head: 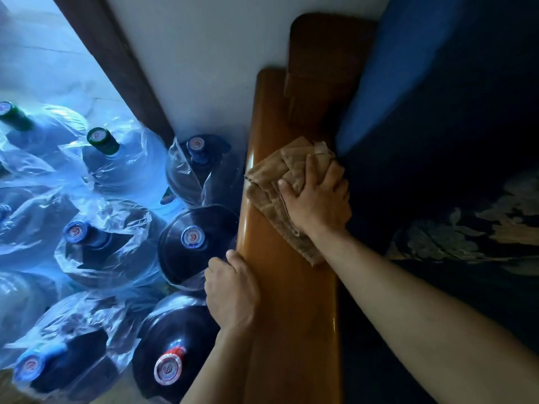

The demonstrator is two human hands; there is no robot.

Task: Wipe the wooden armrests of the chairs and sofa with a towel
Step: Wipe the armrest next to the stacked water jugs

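Note:
A long glossy brown wooden armrest [294, 310] runs from the bottom of the view up toward the wall. A folded tan towel [272, 185] lies across its middle. My right hand [316, 199] presses flat on the towel, fingers spread toward the far end. My left hand [232, 293] grips the armrest's left edge, closer to me, with the fingers curled over the wood. A second, darker wooden piece [323, 68] rises beyond the towel.
Several large water jugs [192, 240] wrapped in clear plastic stand packed on the floor just left of the armrest. A white wall [204, 68] and dark door frame [116, 68] lie behind. Dark blue sofa cushions [452, 126] fill the right side.

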